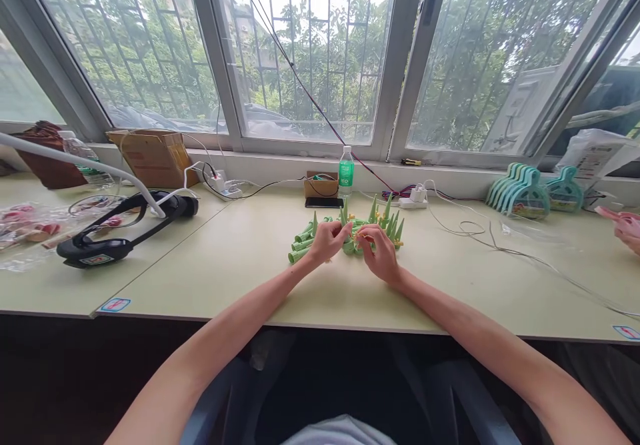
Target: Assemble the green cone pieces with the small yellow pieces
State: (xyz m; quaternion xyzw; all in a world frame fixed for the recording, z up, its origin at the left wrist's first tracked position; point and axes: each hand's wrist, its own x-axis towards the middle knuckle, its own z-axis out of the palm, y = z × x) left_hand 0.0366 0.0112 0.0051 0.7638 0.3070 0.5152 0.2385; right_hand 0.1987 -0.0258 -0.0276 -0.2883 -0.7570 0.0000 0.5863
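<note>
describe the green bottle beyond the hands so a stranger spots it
Find the table under the windows. Near its far side, beyond the green pieces, stands a small box, with the bottle just right of it. The bottle is upright and green with a white cap, taller than the box.

Pale tabletop (240, 258), seam (160, 260) toward left.
Green tubes (300, 256) and cones (374, 210) lie centre; dark phone (324, 202) lies behind them; black headset (95, 248) sits left; teal hangers (531, 200) stand right.
</note>
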